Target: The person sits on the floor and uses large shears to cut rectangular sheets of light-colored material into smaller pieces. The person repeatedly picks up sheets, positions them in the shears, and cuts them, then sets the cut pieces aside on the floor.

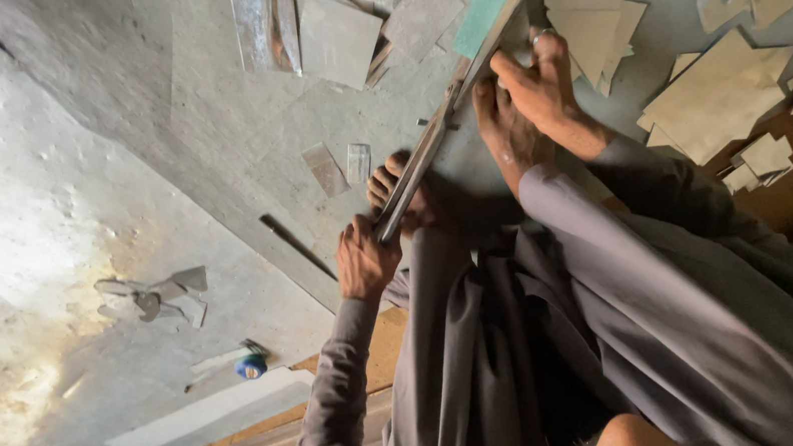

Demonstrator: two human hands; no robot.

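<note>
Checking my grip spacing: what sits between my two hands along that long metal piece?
In the head view, between the left hand and right hand, only the long metal strip and a bare foot pressing beside it.

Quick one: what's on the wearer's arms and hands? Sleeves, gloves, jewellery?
Both arms wear long, loose grey cloth sleeves that end at the wrists. The left hand is bare, with no glove or ring visible. The right hand is also ungloved and has a ring on one finger.
</note>
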